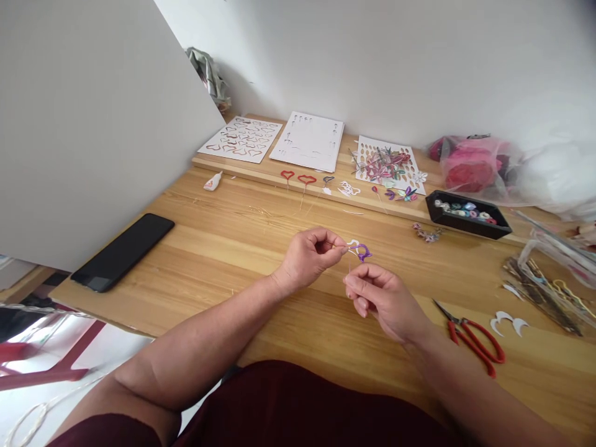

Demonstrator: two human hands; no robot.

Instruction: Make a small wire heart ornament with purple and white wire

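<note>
Over the middle of the wooden table, my left hand pinches a small purple and white wire shape between thumb and fingers. My right hand is closed just below it, and a thin wire runs down from the shape to its fingertips. The two hands are a few centimetres apart.
A black phone lies at the left edge. Red-handled scissors and white cut-outs lie to the right. A black tray of beads, red wire hearts, white template sheets and pink bags sit at the back.
</note>
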